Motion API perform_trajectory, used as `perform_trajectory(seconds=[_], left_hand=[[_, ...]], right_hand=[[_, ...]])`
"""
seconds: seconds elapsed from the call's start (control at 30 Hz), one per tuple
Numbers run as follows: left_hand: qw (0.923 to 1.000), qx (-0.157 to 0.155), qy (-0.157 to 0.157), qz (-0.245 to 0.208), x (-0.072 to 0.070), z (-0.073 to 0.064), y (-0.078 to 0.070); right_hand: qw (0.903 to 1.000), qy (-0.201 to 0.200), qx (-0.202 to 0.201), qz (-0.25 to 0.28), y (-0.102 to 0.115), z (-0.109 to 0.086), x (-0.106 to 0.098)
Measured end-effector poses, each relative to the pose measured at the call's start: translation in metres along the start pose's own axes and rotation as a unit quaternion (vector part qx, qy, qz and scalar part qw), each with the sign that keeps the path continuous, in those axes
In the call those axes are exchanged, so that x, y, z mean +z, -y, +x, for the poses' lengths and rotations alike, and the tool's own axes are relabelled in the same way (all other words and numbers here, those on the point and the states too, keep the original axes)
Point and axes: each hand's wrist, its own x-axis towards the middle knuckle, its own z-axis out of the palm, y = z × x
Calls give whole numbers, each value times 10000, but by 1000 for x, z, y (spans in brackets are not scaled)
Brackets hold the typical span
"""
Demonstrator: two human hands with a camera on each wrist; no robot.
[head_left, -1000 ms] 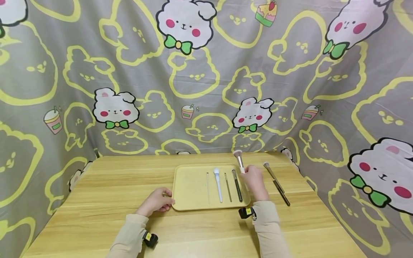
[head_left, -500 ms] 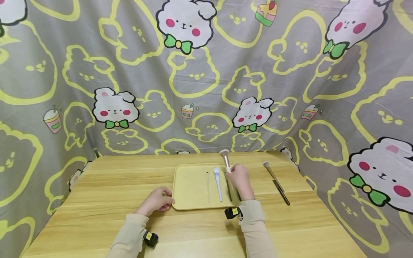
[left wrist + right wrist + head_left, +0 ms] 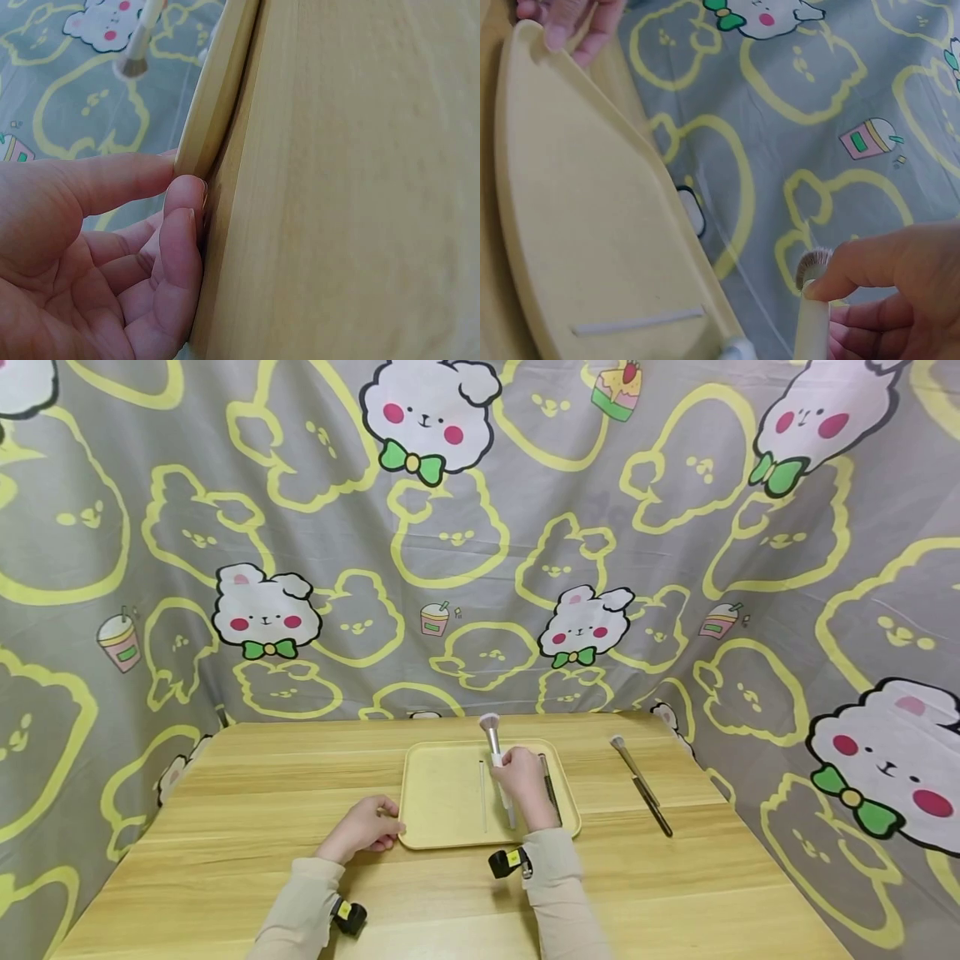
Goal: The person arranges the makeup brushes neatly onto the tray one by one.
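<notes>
A yellow tray [image 3: 438, 793] lies flat on the wooden counter [image 3: 225, 827]. At the tray's near left corner, the left hand [image 3: 366, 825] pinches the rim, its thumb on the edge and a curled fingertip against it from the other side.

Over the right half of the tray, the right hand [image 3: 522, 787] grips a white-handled brush [image 3: 496, 758] between thumb and fingers. Its soft bristles point up and away, toward the tray's far edge.

Inside the tray, a thin brush [image 3: 482, 797] lies lengthwise from far to near, just left of the right hand. A pale brush [image 3: 512, 817] shows little more than its handle end below that hand, and a dark brush [image 3: 550, 783] near the tray's right side is partly covered by the wrist.

To the right of the tray, apart from it, a tan brush [image 3: 633, 764] and a black-handled brush [image 3: 655, 810] lie slanted together. Beyond the tray hangs a grey cloth [image 3: 465, 610] with yellow outlines and white cartoon animals.
</notes>
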Motion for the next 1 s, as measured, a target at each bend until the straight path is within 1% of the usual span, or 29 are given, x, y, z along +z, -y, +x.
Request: perform_trajectory(seconds=[0.13,0.33,0.5,0.67,1.0], left_hand=[[10000,20,-14,88,-1,-1,0],[9999,62,-60,143,-2,-3,-1],[9999,18,-79,121,-1,-2,-1],[9999,0,-72,95,-1,-2,-1],[10000,12,-25,20,1,-1,-1]], right_hand=[[9994,205,31,273,4,-3,12],[9984,323,36,458,14,-10,23],[9979,365,185,506,19,-14,33],[9981,287,165,520,20,-16,41],[9998,82,198,-10,19,-15,65]])
